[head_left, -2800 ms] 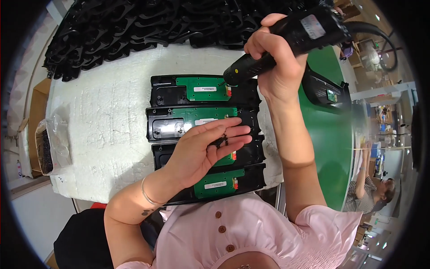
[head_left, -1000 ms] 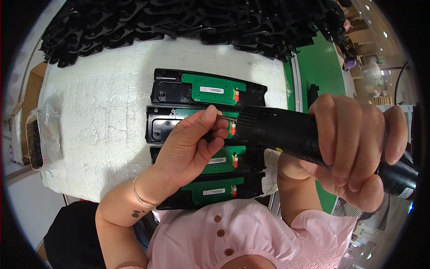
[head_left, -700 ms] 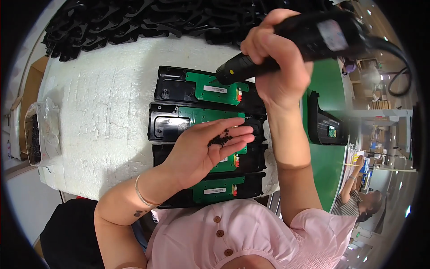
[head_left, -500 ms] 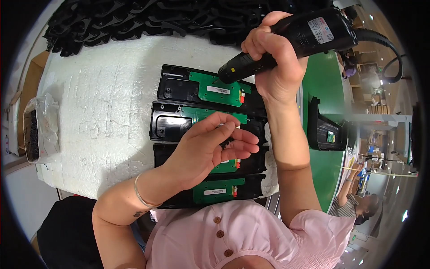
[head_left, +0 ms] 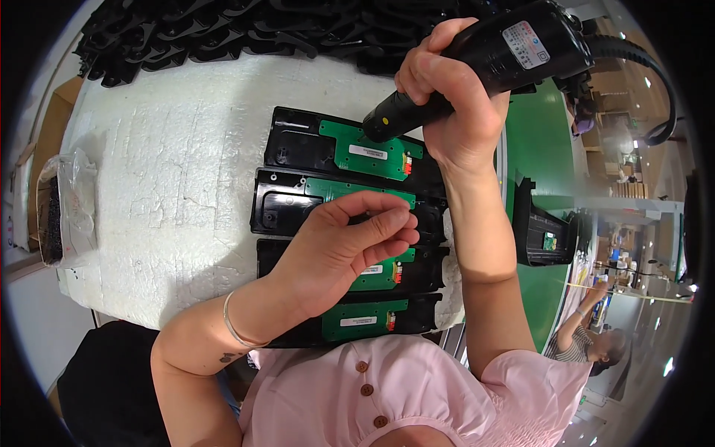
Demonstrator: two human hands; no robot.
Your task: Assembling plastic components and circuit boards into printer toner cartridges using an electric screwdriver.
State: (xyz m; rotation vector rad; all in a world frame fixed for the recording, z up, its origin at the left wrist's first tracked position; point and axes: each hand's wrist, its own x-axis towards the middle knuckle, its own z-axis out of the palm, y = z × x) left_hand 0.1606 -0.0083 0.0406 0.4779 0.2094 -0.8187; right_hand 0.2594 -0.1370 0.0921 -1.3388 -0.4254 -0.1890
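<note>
My right hand is wrapped round a black corded electric screwdriver. The tool slants down to the left, its tip at a green circuit board in the farthest black plastic housing. My left hand hovers above the second housing and its board, thumb pressed to the curled fingers. Small black screws showed in that palm half a second ago; the fingers now mostly hide them. Closer to me, a third board and a fourth board sit in their own black housings, partly covered by my left arm.
White foam lies under the housings. Black plastic parts are heaped along the back. A clear bag of small dark pieces stands at left. On the green surface at right rests another black housing. A co-worker sits beyond.
My left fingers have curled closed over the screws. The screwdriver stays at the farthest board, its body tilted slightly differently. The housings appear shifted slightly to the right.
</note>
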